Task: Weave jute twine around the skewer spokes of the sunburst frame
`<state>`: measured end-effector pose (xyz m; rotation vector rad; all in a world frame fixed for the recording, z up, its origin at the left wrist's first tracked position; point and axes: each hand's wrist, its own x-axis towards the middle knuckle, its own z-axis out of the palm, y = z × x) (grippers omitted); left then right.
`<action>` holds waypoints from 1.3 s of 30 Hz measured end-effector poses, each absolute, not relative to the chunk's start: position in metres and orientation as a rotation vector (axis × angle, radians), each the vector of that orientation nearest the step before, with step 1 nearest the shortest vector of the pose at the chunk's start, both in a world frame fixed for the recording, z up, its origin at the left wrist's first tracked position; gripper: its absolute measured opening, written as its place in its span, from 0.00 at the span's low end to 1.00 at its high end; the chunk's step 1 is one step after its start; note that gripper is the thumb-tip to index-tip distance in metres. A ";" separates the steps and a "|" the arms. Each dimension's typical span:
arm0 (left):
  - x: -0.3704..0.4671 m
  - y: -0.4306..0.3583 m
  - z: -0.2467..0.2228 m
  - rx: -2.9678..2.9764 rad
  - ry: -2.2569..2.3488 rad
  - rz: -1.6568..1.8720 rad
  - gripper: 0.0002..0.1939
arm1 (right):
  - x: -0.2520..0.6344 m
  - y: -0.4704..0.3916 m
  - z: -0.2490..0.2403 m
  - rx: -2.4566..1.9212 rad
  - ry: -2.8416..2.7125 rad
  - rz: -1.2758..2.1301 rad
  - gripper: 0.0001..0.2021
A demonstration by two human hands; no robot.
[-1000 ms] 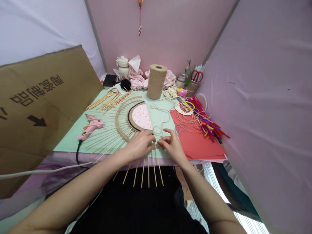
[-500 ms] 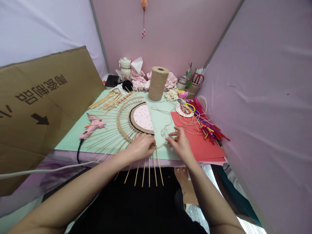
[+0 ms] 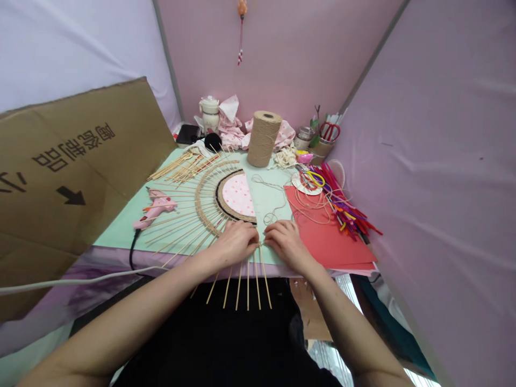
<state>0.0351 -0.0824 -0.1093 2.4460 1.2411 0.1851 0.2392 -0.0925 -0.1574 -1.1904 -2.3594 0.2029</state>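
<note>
A half-round piece of thin wooden sticks (image 3: 248,287) fans out over the table and past its front edge. At its centre is pink dotted fabric (image 3: 238,194) with a black and tan rim, and a woven twine band (image 3: 200,201) arcs through the sticks. My left hand (image 3: 237,242) is closed over the band's near end, its fingers curled round the sticks there. Right beside it, my right hand (image 3: 285,242) pinches the twine at the last sticks; its fingertips are partly hidden. Loose twine (image 3: 274,212) curls on the table behind my right hand.
A twine spool (image 3: 264,141) stands at the back. Left lie a pink glue gun (image 3: 155,208) and spare sticks (image 3: 193,167), beside a cardboard sheet (image 3: 80,177). Red paper (image 3: 330,242), pipe cleaners (image 3: 346,209) and yellow-handled scissors (image 3: 316,178) lie right.
My right hand has moved left and down, from spread fingers out over the table to a pinch close to my left hand. My left hand has stayed on the band.
</note>
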 end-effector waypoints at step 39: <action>-0.178 -0.086 -0.119 1.661 2.204 0.536 0.31 | 0.244 -0.094 -0.167 -1.073 -2.260 0.379 0.07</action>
